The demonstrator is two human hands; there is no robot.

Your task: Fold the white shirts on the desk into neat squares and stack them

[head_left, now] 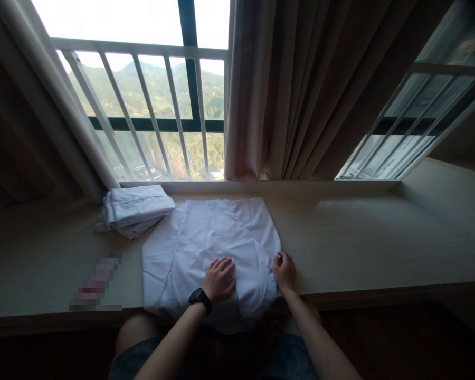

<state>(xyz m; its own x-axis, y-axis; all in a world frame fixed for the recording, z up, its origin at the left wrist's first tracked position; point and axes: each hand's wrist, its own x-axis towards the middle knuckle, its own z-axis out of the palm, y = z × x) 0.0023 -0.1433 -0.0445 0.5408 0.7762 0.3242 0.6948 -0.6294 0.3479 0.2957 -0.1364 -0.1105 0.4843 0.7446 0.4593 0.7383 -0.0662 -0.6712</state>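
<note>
A white garment (206, 237) lies spread flat on the pale wooden ledge (360, 237) in front of me, its near edge hanging over the front. My left hand (219, 278), with a black watch on the wrist, presses flat on the garment's lower middle, fingers together. My right hand (284, 270) pinches the garment's right edge between fingers and thumb. A stack of folded white garments (136, 209) sits at the garment's far left corner, touching it.
A blurred pink and red object (97, 282) lies on the ledge to the left. Behind the ledge are a barred window (158, 116) and beige curtains (301, 89). The ledge runs on to the right below a second window (411, 132).
</note>
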